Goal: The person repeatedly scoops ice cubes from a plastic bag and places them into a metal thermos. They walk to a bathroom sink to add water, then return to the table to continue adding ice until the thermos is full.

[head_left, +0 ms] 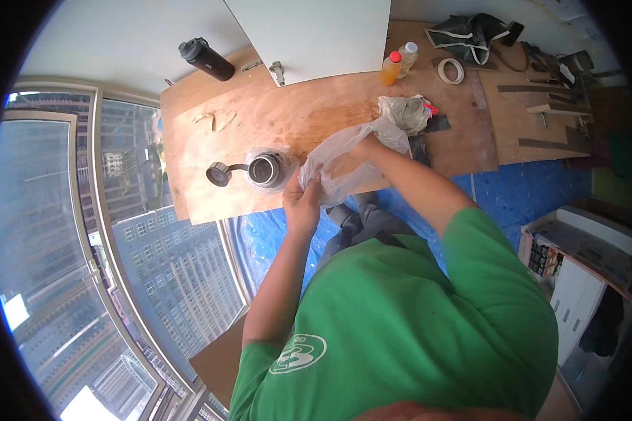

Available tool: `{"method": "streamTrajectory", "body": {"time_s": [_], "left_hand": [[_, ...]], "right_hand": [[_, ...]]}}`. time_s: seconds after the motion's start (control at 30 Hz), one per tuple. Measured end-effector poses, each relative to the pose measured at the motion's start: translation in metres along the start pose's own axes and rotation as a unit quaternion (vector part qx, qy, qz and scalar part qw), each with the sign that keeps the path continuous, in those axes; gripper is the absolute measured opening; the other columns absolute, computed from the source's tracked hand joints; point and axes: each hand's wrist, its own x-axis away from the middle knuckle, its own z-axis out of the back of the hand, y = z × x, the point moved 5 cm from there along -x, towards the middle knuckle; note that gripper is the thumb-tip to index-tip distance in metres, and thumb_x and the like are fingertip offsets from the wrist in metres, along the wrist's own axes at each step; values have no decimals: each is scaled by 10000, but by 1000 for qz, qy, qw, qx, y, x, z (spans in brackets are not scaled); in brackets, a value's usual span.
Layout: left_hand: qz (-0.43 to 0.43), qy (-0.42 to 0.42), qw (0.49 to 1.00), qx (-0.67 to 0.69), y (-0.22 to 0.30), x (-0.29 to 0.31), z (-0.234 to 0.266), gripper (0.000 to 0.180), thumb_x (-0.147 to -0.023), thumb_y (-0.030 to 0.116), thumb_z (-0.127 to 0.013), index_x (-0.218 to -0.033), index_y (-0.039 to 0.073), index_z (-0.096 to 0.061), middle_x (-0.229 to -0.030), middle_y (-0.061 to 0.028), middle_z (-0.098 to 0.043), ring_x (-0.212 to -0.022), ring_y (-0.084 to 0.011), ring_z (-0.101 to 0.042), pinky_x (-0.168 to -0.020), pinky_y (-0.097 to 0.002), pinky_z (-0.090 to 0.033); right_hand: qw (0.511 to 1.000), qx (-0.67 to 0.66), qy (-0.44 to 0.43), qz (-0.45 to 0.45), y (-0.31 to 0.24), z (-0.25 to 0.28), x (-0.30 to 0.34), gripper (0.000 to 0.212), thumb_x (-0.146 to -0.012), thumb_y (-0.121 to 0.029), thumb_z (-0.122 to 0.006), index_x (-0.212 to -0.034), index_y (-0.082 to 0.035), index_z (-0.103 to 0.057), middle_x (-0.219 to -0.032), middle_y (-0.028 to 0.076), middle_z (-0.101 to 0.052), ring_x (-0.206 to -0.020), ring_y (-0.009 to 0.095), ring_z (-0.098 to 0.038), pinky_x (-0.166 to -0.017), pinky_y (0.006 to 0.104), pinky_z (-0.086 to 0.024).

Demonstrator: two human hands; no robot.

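A thin translucent plastic bag [333, 158] is stretched between my hands over the table's near edge. My left hand [303, 203] pinches its left side, thumb up, close to the open steel flask. My right hand [361, 149] reaches into or behind the bag's far side; the plastic covers its fingers, so their grip is hidden. The wide-mouthed steel flask [274, 170] stands upright left of the bag with clear plastic around its base. Its round lid [219, 174] hangs out to the left on a strap.
On the plywood table [211, 154] are a dark bottle [207, 59], an orange drink bottle [391, 69], a clear bottle [406, 59], a tape roll [450, 71] and a crumpled pale bag [406, 112]. A white panel [316, 35] overhangs the back. Blue sheeting [519, 196] covers the floor; windows line the left.
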Motion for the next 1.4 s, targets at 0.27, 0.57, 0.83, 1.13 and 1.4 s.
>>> {"method": "streamTrajectory", "body": {"time_s": [0.27, 0.57, 0.83, 1.13, 1.4], "left_hand": [[17, 35, 999, 17, -2, 1, -16, 254, -1005, 86, -582, -1227, 9, -676, -1068, -13, -684, -946, -84, -600, -853, -246, -474], [51, 24, 998, 12, 1, -5, -28, 246, -1006, 88, -582, -1222, -5, -657, -1074, -31, -689, -945, -100, -614, -859, -259, -485], [42, -30, 999, 8, 12, -19, -42, 187, -1013, 86, -572, -1160, 15, -663, -952, 24, -625, -844, -61, -541, -758, -239, -444], [35, -32, 999, 6, 14, -43, -66, 127, -1017, 59, -552, -1079, 28, -657, -879, 48, -584, -805, -48, -498, -715, -232, -420], [41, -19, 998, 32, 17, -47, -68, 174, -1011, 64, -556, -1137, 24, -670, -935, 35, -634, -831, -48, -522, -736, -227, -436]], "right_hand": [[989, 91, 41, 111, -14, 8, 17, 352, -951, -326, -634, -1221, -109, -696, -1117, 137, -723, -1027, 333, -684, -940, 449, -523], [987, -68, 14, 143, -22, 24, 43, 321, -927, -298, -648, -1190, -123, -703, -1099, 135, -719, -1012, 337, -679, -949, 454, -514], [970, 60, -20, 233, -26, -12, 23, 367, -885, -287, -702, -1218, -138, -665, -1158, 135, -686, -1042, 318, -662, -966, 469, -497], [987, 128, -7, 96, -18, -43, 13, 294, -880, -283, -712, -1127, -128, -677, -1058, 112, -694, -973, 302, -666, -850, 449, -500], [998, 44, -43, 14, -2, -45, 2, 237, -875, -280, -720, -1047, -119, -688, -970, 91, -701, -913, 287, -670, -747, 430, -502]]}}
